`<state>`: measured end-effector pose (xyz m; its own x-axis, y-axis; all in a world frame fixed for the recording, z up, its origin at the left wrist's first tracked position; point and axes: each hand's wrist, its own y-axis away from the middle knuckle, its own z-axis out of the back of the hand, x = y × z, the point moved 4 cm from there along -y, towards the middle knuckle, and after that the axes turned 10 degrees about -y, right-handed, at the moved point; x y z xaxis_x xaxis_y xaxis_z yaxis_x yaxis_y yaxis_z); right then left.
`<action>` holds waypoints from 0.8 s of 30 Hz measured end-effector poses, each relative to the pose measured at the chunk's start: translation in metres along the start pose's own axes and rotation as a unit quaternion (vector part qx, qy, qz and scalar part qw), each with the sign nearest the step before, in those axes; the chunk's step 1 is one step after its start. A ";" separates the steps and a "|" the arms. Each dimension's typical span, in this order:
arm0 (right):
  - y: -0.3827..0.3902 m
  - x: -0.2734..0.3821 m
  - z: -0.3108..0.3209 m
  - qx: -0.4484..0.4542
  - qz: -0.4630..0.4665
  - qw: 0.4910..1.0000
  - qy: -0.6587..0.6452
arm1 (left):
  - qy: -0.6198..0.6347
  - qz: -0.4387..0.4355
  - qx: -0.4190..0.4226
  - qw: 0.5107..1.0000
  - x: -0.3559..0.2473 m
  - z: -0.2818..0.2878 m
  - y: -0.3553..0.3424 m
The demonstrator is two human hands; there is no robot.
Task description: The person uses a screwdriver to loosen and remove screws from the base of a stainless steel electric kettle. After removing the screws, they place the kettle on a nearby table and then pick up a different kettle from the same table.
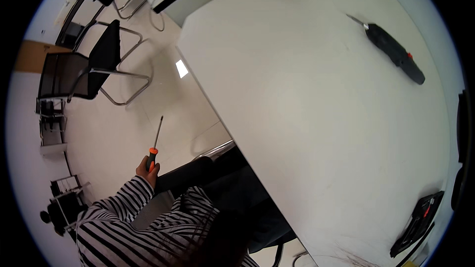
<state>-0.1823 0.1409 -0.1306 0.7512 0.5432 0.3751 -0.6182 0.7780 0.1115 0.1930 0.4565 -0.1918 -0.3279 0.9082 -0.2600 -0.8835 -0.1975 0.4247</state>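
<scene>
My left hand (147,169), at the end of a black-and-white striped sleeve, is closed around the orange-and-black handle of a screwdriver (153,154). Its thin metal shaft points up and away, over the floor to the left of the table. My right hand does not show; dark clothing and a fold of striped cloth (193,207) lie where that arm could be. On the far right part of the white table (297,109) lies a black electric screwdriver (396,54) with a red switch and a metal bit, apart from my hand.
At the table's near right edge lies an open black tool case (418,225) with a red piece inside. A black chair (106,59) with a metal frame stands on the tiled floor (163,99) at the left. Another table (193,0) stands at the back.
</scene>
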 end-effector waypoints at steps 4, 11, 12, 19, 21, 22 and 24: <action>0.009 -0.002 -0.002 -0.002 0.024 1.000 0.008 | -0.005 -0.041 0.031 0.999 -0.013 0.002 0.006; 0.021 0.004 -0.013 -0.019 0.056 0.998 0.030 | 0.032 -0.098 0.118 0.988 -0.029 0.008 0.012; 0.024 0.005 -0.010 -0.020 0.060 0.997 0.038 | 0.046 -0.114 0.121 0.985 -0.027 0.004 0.016; 0.071 0.008 0.006 -0.066 0.059 0.985 0.146 | 0.193 -0.418 0.120 0.880 -0.090 0.017 0.023; 0.036 0.039 0.016 -0.079 0.100 0.982 0.142 | 0.235 -0.567 0.043 0.789 -0.137 0.022 0.027; 0.006 0.058 0.022 -0.086 0.135 0.980 0.122 | 0.236 -0.629 -0.022 0.740 -0.162 0.025 0.029; -0.035 0.068 0.029 -0.141 0.317 0.905 0.246 | 0.273 -0.687 -0.101 0.666 -0.204 0.036 0.037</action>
<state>-0.1164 0.1414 -0.0822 0.3222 0.9292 -0.1809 -0.9290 0.2737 -0.2490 0.2395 0.2769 -0.0919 0.8126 0.0243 -0.5823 -0.4839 0.5851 -0.6508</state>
